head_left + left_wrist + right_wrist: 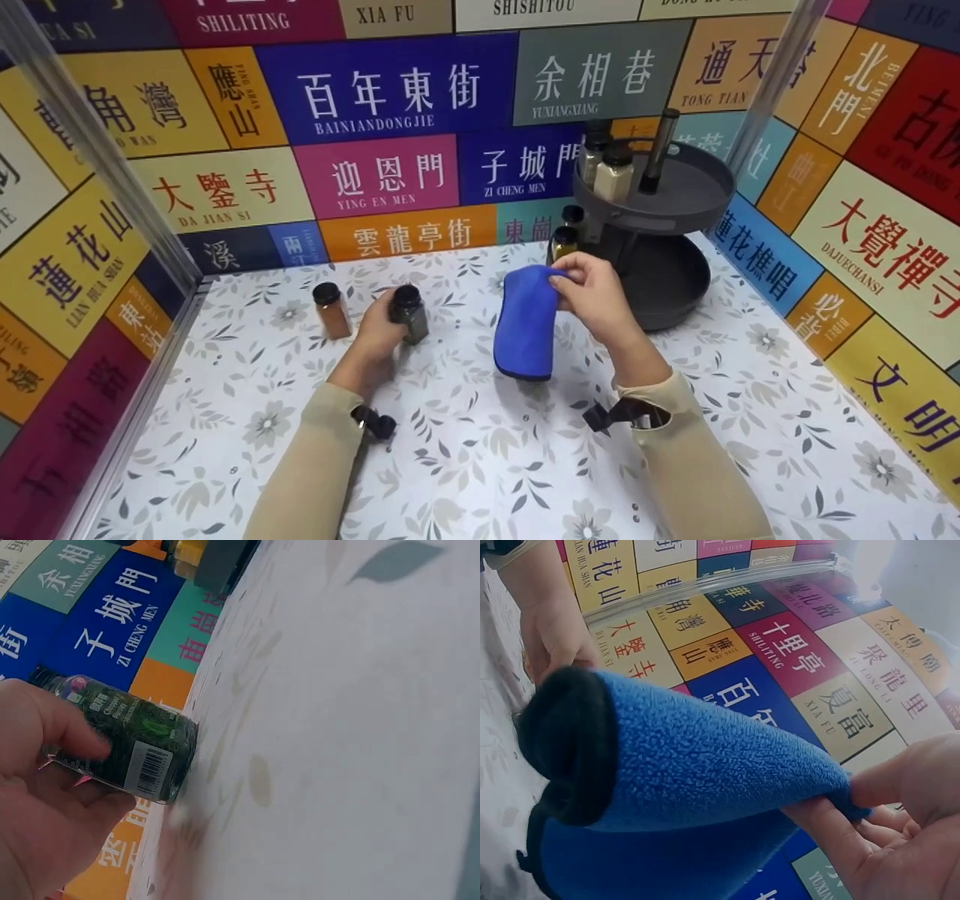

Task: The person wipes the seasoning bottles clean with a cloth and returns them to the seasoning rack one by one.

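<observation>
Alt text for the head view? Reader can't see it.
A person's right hand pinches a blue cloth over a floral tabletop while the left hand grips a dark jar. An orange-brown jar stands left of that hand; a two-tier dark rack with more jars stands at the back right.

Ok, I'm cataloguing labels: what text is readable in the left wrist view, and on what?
"Chopped Parsley", slightly blurred: jar in the left hand.
"子城門 ZI CHENG MEN": dark blue panel on the wall.
"余相 YUXIANGXIANG": grey-green panel.
"街": left-edge panel.
"東崗", next character cut off: teal panel.
Too small, blurred or cut off: other jar print, barcode digits, pale panel, orange panel.
</observation>
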`<action>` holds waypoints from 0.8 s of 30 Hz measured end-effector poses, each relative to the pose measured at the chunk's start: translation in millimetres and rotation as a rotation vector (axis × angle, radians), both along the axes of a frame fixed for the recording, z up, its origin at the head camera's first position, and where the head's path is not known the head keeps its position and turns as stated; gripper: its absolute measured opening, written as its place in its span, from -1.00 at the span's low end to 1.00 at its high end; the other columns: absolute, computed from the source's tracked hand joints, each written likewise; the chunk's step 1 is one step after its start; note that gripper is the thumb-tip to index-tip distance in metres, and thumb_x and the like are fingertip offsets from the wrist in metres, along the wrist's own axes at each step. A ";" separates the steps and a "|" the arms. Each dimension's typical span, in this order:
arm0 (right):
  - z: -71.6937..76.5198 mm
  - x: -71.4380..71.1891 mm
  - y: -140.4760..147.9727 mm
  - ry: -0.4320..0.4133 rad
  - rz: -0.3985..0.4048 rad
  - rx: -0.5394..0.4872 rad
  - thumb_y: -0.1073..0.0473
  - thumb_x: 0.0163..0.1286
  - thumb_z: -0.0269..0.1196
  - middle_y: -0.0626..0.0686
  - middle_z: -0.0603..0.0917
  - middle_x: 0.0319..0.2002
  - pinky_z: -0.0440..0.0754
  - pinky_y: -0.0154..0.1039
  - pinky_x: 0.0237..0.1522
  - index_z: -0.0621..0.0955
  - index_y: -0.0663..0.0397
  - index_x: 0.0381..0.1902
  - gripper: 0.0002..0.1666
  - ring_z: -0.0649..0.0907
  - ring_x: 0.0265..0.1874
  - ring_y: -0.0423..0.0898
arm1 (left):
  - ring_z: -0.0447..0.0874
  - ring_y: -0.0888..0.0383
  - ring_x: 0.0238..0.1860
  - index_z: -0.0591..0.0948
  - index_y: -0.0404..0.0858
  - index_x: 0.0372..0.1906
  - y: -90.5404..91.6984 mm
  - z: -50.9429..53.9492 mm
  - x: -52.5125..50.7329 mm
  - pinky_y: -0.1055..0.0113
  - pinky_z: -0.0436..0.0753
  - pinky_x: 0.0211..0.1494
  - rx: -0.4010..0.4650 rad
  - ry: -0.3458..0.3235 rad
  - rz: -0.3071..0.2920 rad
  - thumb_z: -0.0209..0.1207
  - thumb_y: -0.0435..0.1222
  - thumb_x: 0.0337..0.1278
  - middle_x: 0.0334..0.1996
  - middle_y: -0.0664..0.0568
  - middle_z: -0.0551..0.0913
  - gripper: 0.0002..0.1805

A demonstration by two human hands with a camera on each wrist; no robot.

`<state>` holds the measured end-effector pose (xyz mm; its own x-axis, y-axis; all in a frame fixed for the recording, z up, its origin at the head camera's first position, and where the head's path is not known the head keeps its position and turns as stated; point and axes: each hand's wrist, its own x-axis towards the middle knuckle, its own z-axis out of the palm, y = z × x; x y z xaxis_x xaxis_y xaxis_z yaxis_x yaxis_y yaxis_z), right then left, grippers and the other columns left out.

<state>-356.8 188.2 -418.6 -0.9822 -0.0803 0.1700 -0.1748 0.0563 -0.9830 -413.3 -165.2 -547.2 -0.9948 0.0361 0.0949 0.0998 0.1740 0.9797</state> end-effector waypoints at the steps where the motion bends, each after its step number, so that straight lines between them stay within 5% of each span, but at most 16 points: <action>1: -0.3 -0.1 -0.1 -0.002 0.001 -0.018 0.49 0.53 0.16 0.00 0.77 -0.29 0.82 -0.28 -0.29 0.57 0.44 -0.01 -0.86 0.77 -0.38 -0.18 | 0.54 -0.06 0.31 0.56 -0.25 0.38 0.1 -0.1 -0.4 0.06 0.44 0.55 0.035 -0.013 -0.001 0.00 -0.82 -0.18 0.27 -0.21 0.64 -0.11; 4: -2.3 -1.4 -0.8 -0.012 -0.011 -0.078 0.49 0.53 0.15 -0.02 0.79 -0.30 0.79 -0.33 -0.33 0.56 0.45 0.05 -0.81 0.76 -0.40 -0.20 | 0.57 -0.09 0.29 0.56 -0.27 0.36 0.7 0.2 -1.4 0.04 0.51 0.49 0.045 -0.046 0.021 0.15 -0.78 -0.12 0.25 -0.22 0.63 -0.19; 10: -15.1 -10.8 -6.0 -0.128 -0.027 -0.271 0.49 0.55 0.15 -0.06 0.82 -0.28 0.72 -0.41 -0.35 0.50 0.53 0.29 -0.60 0.76 -0.41 -0.25 | 0.66 -0.11 0.18 0.63 -0.39 0.21 2.2 0.8 -3.4 0.10 0.62 0.36 -0.075 -0.056 0.099 0.39 -0.59 -0.02 0.15 -0.24 0.67 -0.43; 14: -24.1 -14.7 -14.0 -0.200 -0.026 -0.383 0.48 0.58 0.10 -0.04 0.79 -0.31 0.76 -0.38 -0.27 0.54 0.53 0.20 -0.69 0.77 -0.35 -0.22 | 0.69 0.01 0.04 0.68 -0.37 0.05 2.1 12.1 -1.1 0.27 0.66 0.20 -0.054 -0.020 0.115 0.44 -0.51 -0.06 -0.01 -0.17 0.72 -0.55; 19: -28.6 -9.0 -29.2 -0.126 -0.065 -0.424 0.46 0.61 0.06 0.01 0.76 -0.27 0.72 -0.33 -0.35 0.55 0.40 0.08 -0.81 0.75 -0.37 -0.16 | 0.77 0.15 -0.09 0.67 -0.35 -0.07 7.9 41.6 10.0 0.37 0.77 -0.01 0.149 0.013 0.035 0.44 -0.50 0.00 -0.10 -0.06 0.69 -0.66; 24: -29.4 2.1 -45.7 0.097 -0.092 -0.392 0.50 0.60 0.05 0.08 0.77 -0.12 0.83 -0.26 -0.17 0.57 0.43 0.08 -0.78 0.79 -0.21 -0.16 | 0.80 0.18 -0.17 0.69 -0.36 -0.08 31.8 71.1 32.9 0.30 0.82 -0.09 0.247 0.069 -0.121 0.41 -0.51 0.00 -0.17 -0.01 0.75 -0.69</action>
